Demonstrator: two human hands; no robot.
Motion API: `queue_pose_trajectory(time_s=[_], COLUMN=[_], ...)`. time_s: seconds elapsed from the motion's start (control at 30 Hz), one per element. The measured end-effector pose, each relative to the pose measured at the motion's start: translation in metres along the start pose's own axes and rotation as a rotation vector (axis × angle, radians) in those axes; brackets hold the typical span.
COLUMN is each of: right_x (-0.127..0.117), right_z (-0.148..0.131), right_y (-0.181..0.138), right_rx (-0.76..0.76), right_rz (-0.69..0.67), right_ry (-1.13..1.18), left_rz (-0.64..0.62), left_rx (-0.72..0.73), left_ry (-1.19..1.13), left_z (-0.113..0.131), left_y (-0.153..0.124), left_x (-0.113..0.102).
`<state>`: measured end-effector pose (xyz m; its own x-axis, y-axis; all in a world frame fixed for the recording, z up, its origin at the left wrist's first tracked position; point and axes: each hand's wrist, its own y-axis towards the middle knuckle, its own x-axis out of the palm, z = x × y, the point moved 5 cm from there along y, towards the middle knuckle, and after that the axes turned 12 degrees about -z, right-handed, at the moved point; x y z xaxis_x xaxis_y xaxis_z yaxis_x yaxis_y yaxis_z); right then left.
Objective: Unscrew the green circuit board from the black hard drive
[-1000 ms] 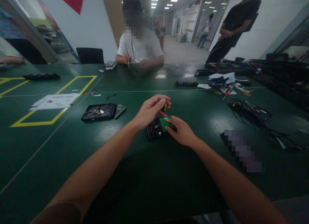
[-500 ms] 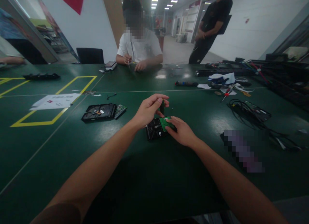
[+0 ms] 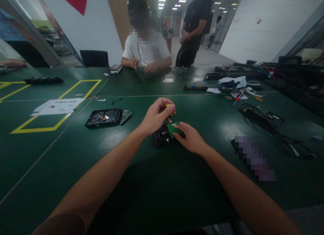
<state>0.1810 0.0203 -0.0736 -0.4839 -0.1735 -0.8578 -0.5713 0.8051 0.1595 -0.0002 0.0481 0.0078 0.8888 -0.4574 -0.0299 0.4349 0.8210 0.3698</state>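
A black hard drive [image 3: 160,136] lies on the green table in front of me, with a green circuit board [image 3: 171,129] on its right part. My left hand [image 3: 158,114] is closed above the drive's far side, its fingers pinched round a small screwdriver [image 3: 169,109] with some yellow on its handle. The screwdriver's tip is too small to make out. From the right, my right hand [image 3: 190,137] grips the drive's edge, thumb and fingers resting on the circuit board and covering part of it.
To the left lie another opened hard drive [image 3: 103,118], a loose circuit board [image 3: 126,116] and a paper sheet [image 3: 59,106]. Cables [image 3: 253,118] and a blurred-out object [image 3: 254,159] are on the right. Across the table sits a person [image 3: 149,49] holding a thin tool; another person stands behind.
My left fingers have turned the screwdriver slightly, and its yellow part now shows more. My right hand and the drive stay put. The standing person has moved left.
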Motion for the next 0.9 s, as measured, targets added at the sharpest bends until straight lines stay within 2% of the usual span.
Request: queue_pose_trajectory(time_s=[0.17, 0.4, 0.7, 0.9], right_x=[-0.0011, 0.0008, -0.0013, -0.0006], right_z=[-0.0029, 0.0005, -0.0025, -0.0021], right_y=[-0.0005, -0.0006, -0.0005, 0.0005], right_rx=[-0.001, 0.003, 0.005, -0.006], right_rz=[-0.02, -0.009, -0.024, -0.023], right_ry=[-0.008, -0.011, -0.016, -0.025], left_rz=[-0.033, 0.038, -0.045, -0.01], left_rx=[-0.025, 0.004, -0.014, -0.008], left_ry=[-0.051, 0.031, -0.05, -0.05], left_z=[-0.0036, -0.0016, -0.0052, -0.0055], left_y=[0.0009, -0.0006, 0.0004, 0.0007], left_x=[-0.0004, -0.0026, 0.0009, -0.001])
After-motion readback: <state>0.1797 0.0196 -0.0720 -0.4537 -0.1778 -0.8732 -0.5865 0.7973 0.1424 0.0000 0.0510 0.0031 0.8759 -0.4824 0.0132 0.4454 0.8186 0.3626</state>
